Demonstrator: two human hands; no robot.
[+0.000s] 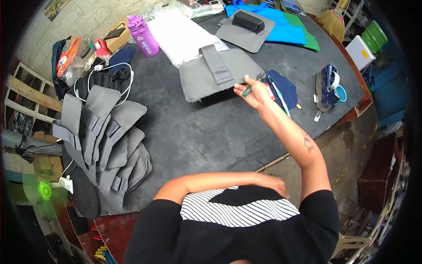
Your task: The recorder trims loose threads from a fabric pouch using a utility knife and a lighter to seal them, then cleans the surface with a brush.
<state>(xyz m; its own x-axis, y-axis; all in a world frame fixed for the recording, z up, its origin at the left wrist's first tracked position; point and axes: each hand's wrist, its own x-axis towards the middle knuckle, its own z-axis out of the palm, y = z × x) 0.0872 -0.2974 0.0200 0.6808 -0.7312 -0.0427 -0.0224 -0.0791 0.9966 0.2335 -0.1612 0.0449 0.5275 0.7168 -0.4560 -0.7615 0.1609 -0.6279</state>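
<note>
My right hand (pixel 256 93) reaches over the table to the near right corner of a grey fabric panel (pixel 195 79). Its fingers are closed round a small green object (pixel 247 91), mostly hidden, whose kind I cannot make out. A wide grey strap (pixel 216 66) crosses the panel, and the panel's front edge looks slightly raised. My left forearm lies across my body, with my left hand (pixel 274 184) by the right side of my chest, over dark cloth; its fingers are not clear. Just right of my right hand lie a toothbrush (pixel 278 90) and dark blue cloth (pixel 288 91).
Several strapped grey panels (pixel 110 141) are piled at the table's left. Behind stand a purple bottle (pixel 143 37), white sheeting (pixel 173 33), and another grey panel (pixel 246 37) bearing a black block (pixel 248 21). A blue tape roll (pixel 340 93) and a clear pouch (pixel 326 86) sit right.
</note>
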